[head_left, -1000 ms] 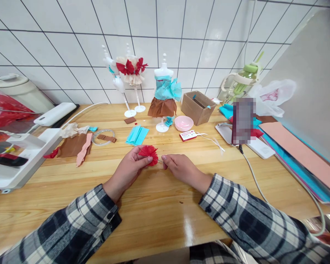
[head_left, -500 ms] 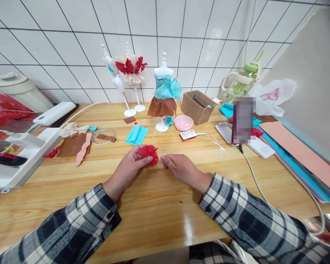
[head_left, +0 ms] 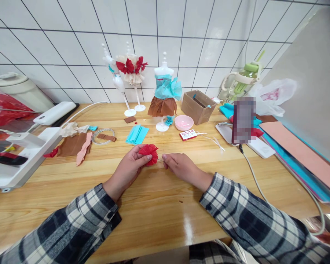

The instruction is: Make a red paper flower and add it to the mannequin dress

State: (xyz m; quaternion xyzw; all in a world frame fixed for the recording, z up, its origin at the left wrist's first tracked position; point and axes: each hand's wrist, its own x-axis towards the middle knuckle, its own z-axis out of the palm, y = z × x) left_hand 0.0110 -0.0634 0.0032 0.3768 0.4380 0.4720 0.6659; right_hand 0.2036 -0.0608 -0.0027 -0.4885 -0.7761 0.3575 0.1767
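Observation:
A round, pleated red paper piece (head_left: 150, 151) is pinched between the thumb and fingers of my left hand (head_left: 130, 165), above the middle of the table. Just to its right, my right hand (head_left: 178, 165) is closed on a thin wire-like strand (head_left: 160, 160) that reaches toward the red piece. Where the strand meets the red piece is too small to tell. Folded turquoise paper (head_left: 136, 134) lies beyond my left hand. Behind both hands stands a small mannequin (head_left: 164, 91) in a turquoise top and brown skirt.
Two more mannequins (head_left: 131, 69) stand by the wall. A pink bowl (head_left: 184, 123), cardboard box (head_left: 199, 106) and small red-white packet (head_left: 188, 135) sit behind my right hand. Right: a phone (head_left: 242, 121) on a stand. Left: a power strip (head_left: 24, 161) and brown paper (head_left: 74, 145).
My right hand has shifted very slightly right, and a little more of the thin strand shows between it and the red piece. My left hand still holds the red piece.

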